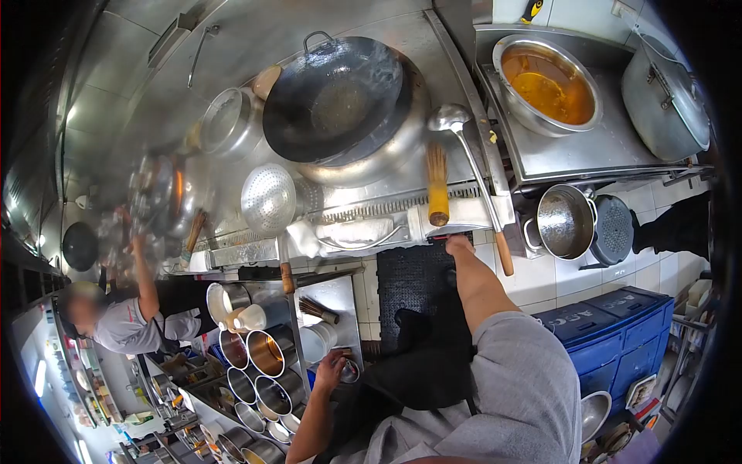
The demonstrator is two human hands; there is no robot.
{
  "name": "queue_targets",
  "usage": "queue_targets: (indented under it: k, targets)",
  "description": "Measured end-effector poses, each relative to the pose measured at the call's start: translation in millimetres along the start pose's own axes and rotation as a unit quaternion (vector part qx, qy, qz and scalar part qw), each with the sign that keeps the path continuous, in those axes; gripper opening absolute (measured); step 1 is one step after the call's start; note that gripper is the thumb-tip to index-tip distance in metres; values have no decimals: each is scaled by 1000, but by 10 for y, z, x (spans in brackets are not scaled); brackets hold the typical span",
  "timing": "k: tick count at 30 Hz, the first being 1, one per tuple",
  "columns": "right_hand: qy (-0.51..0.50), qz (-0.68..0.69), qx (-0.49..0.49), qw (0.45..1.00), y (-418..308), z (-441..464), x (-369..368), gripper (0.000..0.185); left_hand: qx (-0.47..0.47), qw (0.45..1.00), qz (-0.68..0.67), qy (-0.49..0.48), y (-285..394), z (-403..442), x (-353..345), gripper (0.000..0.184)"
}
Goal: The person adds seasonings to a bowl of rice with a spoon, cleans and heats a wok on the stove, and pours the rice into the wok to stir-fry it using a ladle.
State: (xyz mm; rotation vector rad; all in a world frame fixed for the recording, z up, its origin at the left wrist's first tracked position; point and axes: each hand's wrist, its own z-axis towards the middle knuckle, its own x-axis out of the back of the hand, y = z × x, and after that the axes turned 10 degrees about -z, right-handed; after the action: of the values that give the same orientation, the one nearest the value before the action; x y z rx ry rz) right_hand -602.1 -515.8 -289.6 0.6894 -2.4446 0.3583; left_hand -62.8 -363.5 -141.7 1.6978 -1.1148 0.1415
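My right hand [461, 244] reaches to the front edge of the range, just below a bamboo brush [437, 185]. Its fingers look closed around something, with a bit of red at their tips; the rest is hidden under the edge. My left hand [331, 371] is low beside the pot rack, fingers curled next to a small round metal bowl or ladle head [350, 372]; its exact grip is unclear. A large black wok [332, 104] sits tilted on the burner. A steel ladle [479, 174] and a perforated skimmer [268, 199] lie across the range's front.
To the right, a steel basin [595, 116] holds orange liquid beside a tall lidded pot [666, 100]. A two-handled pot [566, 223] stands lower down. Several steel containers [267, 352] fill the rack at left. A co-worker [127, 321] works farther left. A blue chest [618, 329] stands at right.
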Motion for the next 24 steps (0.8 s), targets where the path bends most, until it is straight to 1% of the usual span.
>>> queue_targets:
  k: [2, 3, 5, 6, 8, 9, 11, 12, 14, 17, 18, 20, 24]
  targets:
    - [5, -4, 10, 1000, 4, -16, -1, 44, 101, 979, -178, 12, 470, 9, -3, 34]
    - [4, -5, 10, 1000, 10, -44, 24, 44, 103, 978, -179, 13, 376, -24, -41, 34]
    - [-26, -32, 20, 999, -8, -177, 154, 43, 43, 999, -7, -4, 16, -115, -137, 34]
    - [-27, -33, 22, 999, 1, -129, 108, 43, 44, 999, -7, -2, 58, -137, -143, 34]
    - [-1, -24, 26, 999, 33, 111, -67, 42, 100, 994, -46, -14, 258, -158, -136, 35]
    - [-1, -25, 28, 999, 50, 168, -105, 42, 101, 994, -47, -12, 375, -173, -130, 35]
    - [-11, -43, 60, 997, 89, 234, -137, 42, 141, 983, -118, 12, 579, -181, -118, 37]
    - [-11, -43, 60, 997, 94, 190, -91, 42, 141, 983, -118, 12, 597, -174, -131, 37]
    - [-26, -60, 34, 997, 79, 79, 2, 42, 101, 991, -80, 21, 583, -181, -145, 37]
    - [-34, -69, 35, 996, 72, 107, -11, 44, 115, 991, -59, 16, 666, -165, -114, 37]
    - [-34, -68, 34, 997, 79, 111, -19, 44, 115, 992, -59, 16, 691, -150, -103, 37]
    - [-23, -61, 23, 998, 65, 112, -31, 44, 107, 988, -106, 25, 741, -128, -76, 36]
    - [-3, -52, 33, 998, 63, 0, 62, 46, 111, 989, -98, 14, 434, -148, -84, 35]
